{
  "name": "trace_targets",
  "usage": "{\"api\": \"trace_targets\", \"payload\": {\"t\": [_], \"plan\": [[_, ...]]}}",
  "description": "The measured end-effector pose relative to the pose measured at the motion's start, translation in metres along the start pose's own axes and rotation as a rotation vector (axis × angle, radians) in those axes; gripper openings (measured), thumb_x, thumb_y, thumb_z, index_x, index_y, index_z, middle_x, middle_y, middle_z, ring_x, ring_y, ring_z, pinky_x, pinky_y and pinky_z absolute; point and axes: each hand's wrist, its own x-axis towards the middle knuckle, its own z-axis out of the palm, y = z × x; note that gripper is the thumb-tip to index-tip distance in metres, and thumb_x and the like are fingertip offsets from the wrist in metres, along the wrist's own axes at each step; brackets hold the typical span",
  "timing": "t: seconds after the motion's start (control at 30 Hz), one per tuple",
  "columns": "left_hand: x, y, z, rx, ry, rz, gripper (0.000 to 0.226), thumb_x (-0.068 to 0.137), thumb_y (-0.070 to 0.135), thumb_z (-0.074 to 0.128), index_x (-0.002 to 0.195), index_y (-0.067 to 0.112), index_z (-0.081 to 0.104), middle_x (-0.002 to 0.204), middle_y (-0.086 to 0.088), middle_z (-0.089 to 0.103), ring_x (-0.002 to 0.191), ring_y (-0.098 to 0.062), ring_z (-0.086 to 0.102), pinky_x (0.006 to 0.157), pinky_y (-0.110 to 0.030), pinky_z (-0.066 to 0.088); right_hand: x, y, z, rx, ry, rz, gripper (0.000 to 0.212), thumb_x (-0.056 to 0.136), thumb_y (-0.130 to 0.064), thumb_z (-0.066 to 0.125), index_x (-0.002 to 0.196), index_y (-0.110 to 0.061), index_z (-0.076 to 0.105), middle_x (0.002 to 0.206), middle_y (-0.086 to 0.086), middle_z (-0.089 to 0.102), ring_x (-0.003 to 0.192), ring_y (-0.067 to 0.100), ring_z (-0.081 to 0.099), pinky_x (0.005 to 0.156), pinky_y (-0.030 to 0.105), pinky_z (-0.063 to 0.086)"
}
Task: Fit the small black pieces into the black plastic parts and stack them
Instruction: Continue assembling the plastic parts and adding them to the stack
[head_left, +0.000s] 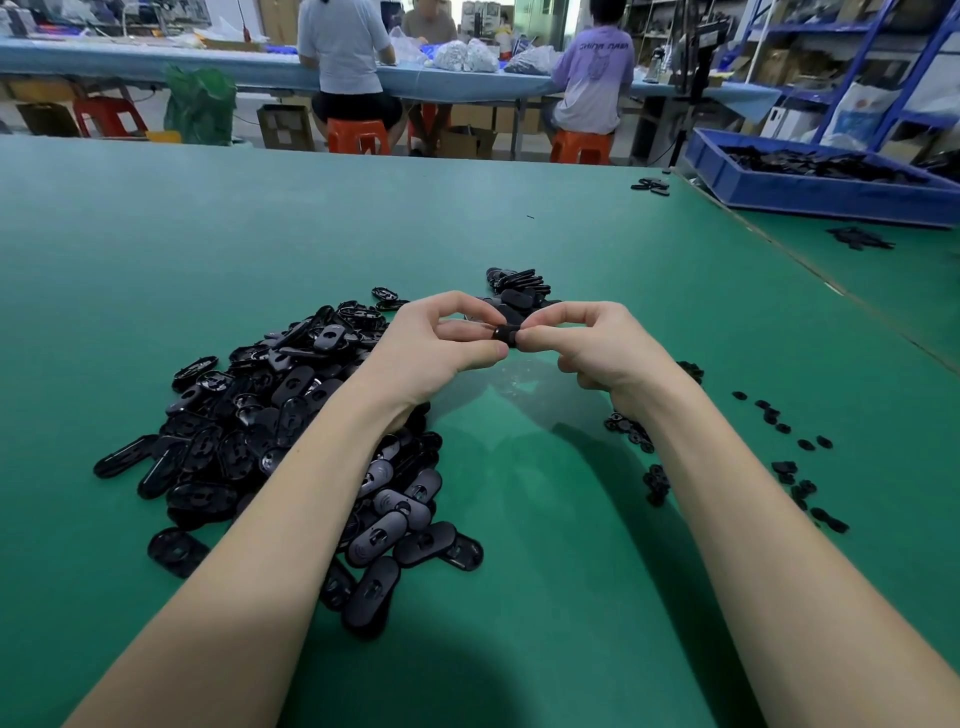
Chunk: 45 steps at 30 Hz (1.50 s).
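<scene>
Midair, black plastic part (506, 334) pinched between both hands, left hand (447, 348), right hand (592, 345)

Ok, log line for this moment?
left hand: grips part | right hand: pinches same part | pile: left

text: "CHINA NASA"-like print, unsure | on: back of purple shirt (597, 67) — seated person
</scene>
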Motion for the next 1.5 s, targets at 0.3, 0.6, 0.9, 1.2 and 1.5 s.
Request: {"api": "trace_targets", "payload": {"t": [0.3, 0.6, 0.9, 1.2, 1.5], "plan": [[0.002, -0.004, 0.0, -0.169, -0.05, -0.124, 0.023, 0.084, -0.009, 0.067, 0.094, 0.012, 0.069, 0.092, -0.018, 0.076, 0.084, -0.024, 0.069, 0.093, -0.032, 0.057, 0.001, 0.009, -0.003, 0.041, -0.062, 0.027, 0.02, 0.069, -0.042, 0.091, 0.083, -0.032, 0.08, 0.072, -0.007, 0.063, 0.049, 0.006, 0.045, 0.043, 0.016, 0.029], [0.002, -0.005, 0.008, -0.158, 0.05, -0.184, 0.014, 0.085, -0.004, 0.071, 0.092, 0.008, 0.065, 0.079, -0.014, 0.072, 0.073, -0.018, 0.067, 0.076, -0.024, 0.057, 0.005, 0.014, 0.005, 0.068, -0.101, 0.021, 0.013, 0.071, -0.037, 0.09, 0.076, -0.031, 0.081, 0.075, -0.008, 0.071, 0.047, 0.004, 0.043, 0.043, 0.017, 0.029], [0.001, -0.007, 0.011, -0.101, 0.114, -0.198, 0.021, 0.08, -0.008, 0.073, 0.089, 0.01, 0.065, 0.083, -0.015, 0.072, 0.075, -0.024, 0.063, 0.092, -0.036, 0.057, 0.005, 0.012, 0.014, -0.085, 0.021, -0.02, 0.008, 0.076, -0.025, 0.082, 0.073, -0.023, 0.075, 0.045, -0.021, 0.052, 0.038, -0.003, 0.042, 0.038, 0.009, 0.029], [-0.001, -0.008, 0.012, -0.089, 0.102, -0.208, 0.019, 0.083, -0.007, 0.073, 0.09, 0.009, 0.065, 0.085, -0.017, 0.071, 0.08, -0.026, 0.064, 0.097, -0.041, 0.056, 0.007, 0.018, 0.018, -0.076, 0.015, -0.053, 0.011, 0.077, -0.023, 0.08, 0.072, -0.022, 0.07, 0.047, -0.022, 0.054, 0.042, -0.006, 0.046, 0.043, 0.007, 0.032], [0.001, -0.01, 0.015, -0.052, 0.144, -0.243, 0.017, 0.084, -0.005, 0.072, 0.087, 0.009, 0.063, 0.081, -0.015, 0.067, 0.078, -0.025, 0.061, 0.096, -0.044, 0.054, 0.009, 0.022, 0.028, -0.076, 0.069, -0.098, 0.012, 0.074, -0.023, 0.082, 0.072, -0.02, 0.07, 0.056, -0.017, 0.06, 0.051, -0.001, 0.05, 0.053, 0.013, 0.038]]}}
